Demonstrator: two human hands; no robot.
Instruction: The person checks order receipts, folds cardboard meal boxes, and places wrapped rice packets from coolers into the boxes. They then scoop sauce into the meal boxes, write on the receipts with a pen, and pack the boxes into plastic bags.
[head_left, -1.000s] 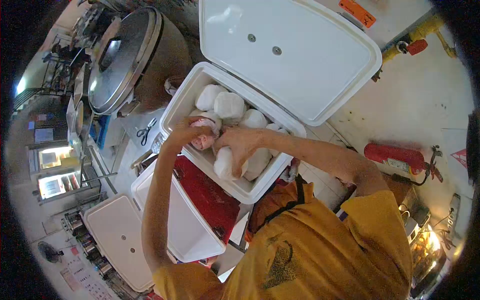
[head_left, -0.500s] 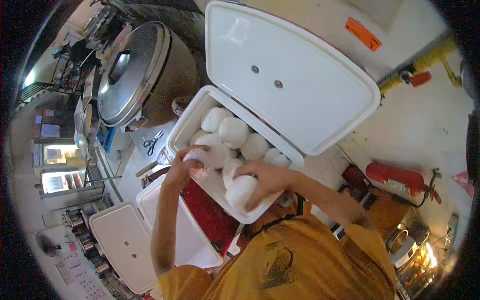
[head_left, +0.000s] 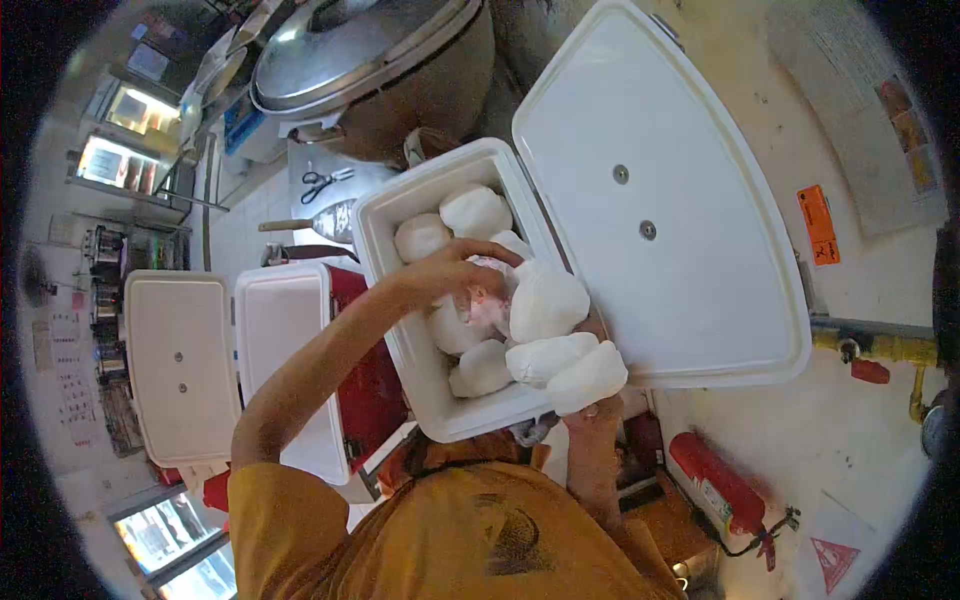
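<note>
Left hand (head_left: 462, 272) reaching toward 2 o'clock into cooler (head_left: 460, 415), fingers curled round pink lump (head_left: 486, 307); right hand (head_left: 593, 412), 4 o'clock, cupped under white balls (head_left: 550, 305), grasping them.

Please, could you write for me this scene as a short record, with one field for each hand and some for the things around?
container: white-lined box, lid open
contents: rounded white lumps
left hand: in the box, fingers bent over a pinkish bundle
right hand: holds some white lumps together at the box's edge, mostly hidden by them
beside the box: scissors
large vessel: metal pot, lid on
by the wall: red fire extinguisher
unclear: what the pinkish bundle is
</note>
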